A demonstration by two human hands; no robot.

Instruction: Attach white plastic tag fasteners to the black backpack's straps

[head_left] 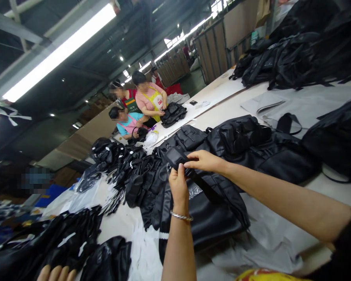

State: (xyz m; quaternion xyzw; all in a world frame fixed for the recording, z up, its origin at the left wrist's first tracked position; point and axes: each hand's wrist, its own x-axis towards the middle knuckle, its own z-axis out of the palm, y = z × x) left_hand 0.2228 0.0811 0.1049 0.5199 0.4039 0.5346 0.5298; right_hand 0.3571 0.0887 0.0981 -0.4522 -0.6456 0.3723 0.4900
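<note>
My left hand (pixel 179 187), with a twisted silver bracelet at the wrist, pinches the near edge of a black bag strap (pixel 175 157) between thumb and fingers. From the right, my right hand (pixel 206 161) closes on the same strap near its right edge. The strap has a wide padded part, and a narrower dark band runs from it down to the right. Beneath both hands lies a black leather-like backpack (pixel 219 218), its front panel facing up. The fingertips of my left hand are partly hidden behind the strap.
More black bags (pixel 240 134) lie behind and to the right on the white table (pixel 213 111). White paper strips (pixel 144 249) and black pieces (pixel 67 234) are at the left. Another person's fingers (pixel 57 274) show bottom left. Several co-workers (pixel 149 97) handle bags farther back.
</note>
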